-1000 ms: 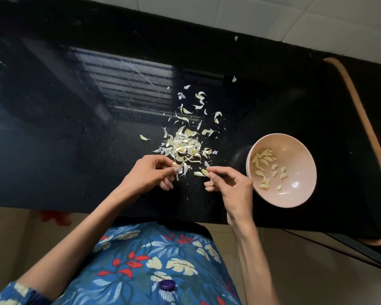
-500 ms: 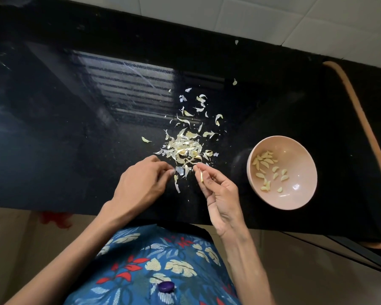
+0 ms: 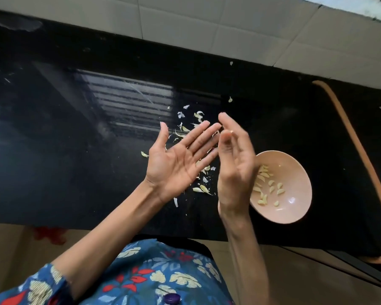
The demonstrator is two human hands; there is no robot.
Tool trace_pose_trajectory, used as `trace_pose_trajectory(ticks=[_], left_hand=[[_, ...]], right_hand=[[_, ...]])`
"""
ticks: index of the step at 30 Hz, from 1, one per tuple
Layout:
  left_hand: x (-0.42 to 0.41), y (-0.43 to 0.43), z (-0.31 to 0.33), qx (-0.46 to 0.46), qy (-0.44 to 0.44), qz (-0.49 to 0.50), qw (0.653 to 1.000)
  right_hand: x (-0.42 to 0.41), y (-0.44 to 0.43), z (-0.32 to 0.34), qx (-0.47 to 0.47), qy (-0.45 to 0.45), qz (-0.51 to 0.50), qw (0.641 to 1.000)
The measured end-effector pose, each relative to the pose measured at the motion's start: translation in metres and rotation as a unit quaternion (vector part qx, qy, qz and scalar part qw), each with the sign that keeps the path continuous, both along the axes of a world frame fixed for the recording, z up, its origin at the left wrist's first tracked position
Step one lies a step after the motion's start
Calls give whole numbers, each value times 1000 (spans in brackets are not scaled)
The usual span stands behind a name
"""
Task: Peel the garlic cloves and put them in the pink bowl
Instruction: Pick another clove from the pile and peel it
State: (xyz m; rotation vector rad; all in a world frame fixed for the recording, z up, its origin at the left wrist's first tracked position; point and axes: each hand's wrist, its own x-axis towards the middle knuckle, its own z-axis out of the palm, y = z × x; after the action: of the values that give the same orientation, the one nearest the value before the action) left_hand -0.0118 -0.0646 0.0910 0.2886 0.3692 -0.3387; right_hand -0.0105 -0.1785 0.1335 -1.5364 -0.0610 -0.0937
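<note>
The left hand (image 3: 176, 159) is raised palm-up, fingers straight, holding nothing. The right hand (image 3: 235, 164), edge-on and blurred, has loosely curved fingers with a pale speck at the tips; I cannot tell whether it pinches a clove. If it does, release it low over the pink bowl (image 3: 304, 194), where peeled garlic cloves (image 3: 264, 183) lie. Dust palms above the skins (image 3: 201, 189) on the bench (image 3: 75, 150).

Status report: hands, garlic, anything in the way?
Left hand open, palm up. Right hand blurred, grip unclear. Peeled cloves in bowl. Skins litter counter.
</note>
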Motion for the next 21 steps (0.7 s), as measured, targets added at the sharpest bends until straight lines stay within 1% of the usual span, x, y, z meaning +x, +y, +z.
trace_pose_trajectory(ticks=[2,3,4,5,6,7,8,9,12,13,15,16,19,21], left_hand=[[0,-7,3,8,14,-2,1000],[1,-12,9,39,24,-4,999],[1,-17,10,71,32,-3,997],[2,-19,4,91,39,15,995],[1,-17,1,120,52,32,991],[3,-14,0,140,44,36,988],[5,-16,1,128,46,20,991],[4,-16,2,110,40,10,993],[3,-6,-8,88,54,22,994],[3,-2,-10,94,37,24,995],[5,4,-8,121,5,14,993],[5,6,-6,142,2,0,990],[1,3,-8,169,11,-39,985],[-2,2,-8,199,7,-74,977]], right_hand=[[15,17,-5,-98,-23,12,995],[19,34,-15,-151,4,28,988],[19,52,-26,-223,53,28,973],[14,66,-34,-284,98,1,954],[9,72,-38,-304,79,-17,949],[7,69,-43,-281,20,-8,959],[6,59,-43,-239,-26,13,970],[7,49,-46,-200,-45,25,978],[5,27,-43,-142,0,17,990],[2,24,-42,-136,8,12,991],[-5,18,-40,-148,2,-4,989],[-4,14,-42,-165,-11,-15,986],[6,6,-48,-280,-73,-1,957],[8,5,-52,-309,-74,15,948]])
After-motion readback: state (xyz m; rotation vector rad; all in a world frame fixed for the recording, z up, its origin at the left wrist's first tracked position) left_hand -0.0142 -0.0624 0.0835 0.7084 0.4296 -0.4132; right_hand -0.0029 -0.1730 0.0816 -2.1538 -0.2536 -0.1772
